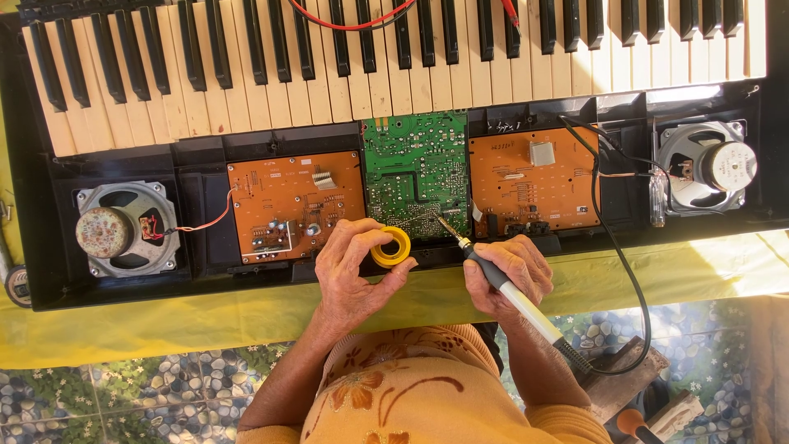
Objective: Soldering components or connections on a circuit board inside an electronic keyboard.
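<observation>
A small yellow reel (391, 246), probably solder, is pinched between thumb and fingers of the left hand (355, 265) just below the centre of the frame. A soldering iron (493, 275) is gripped in the closed right hand (508, 275), its tip (442, 221) laid against the lower edge of the green circuit board (415, 171) at the centre.

Several risks can be judged. The reel is held close to the hot tip, so fingertips could be burnt if the 2 are brought nearer. Neighbouring joints could be bridged should the tip slide across the dense board. The black cord (618, 255) loops from the lower right up over the right orange board (532, 177), where it could snag or be scorched.

No packages or signs are seen. Small white markings are printed on the left orange board (294, 201) and its right twin, too fine to make out. 2 round speakers (123, 230) (708, 164) sit at mid left and upper right, and the keys (394, 57) run along the top.
</observation>
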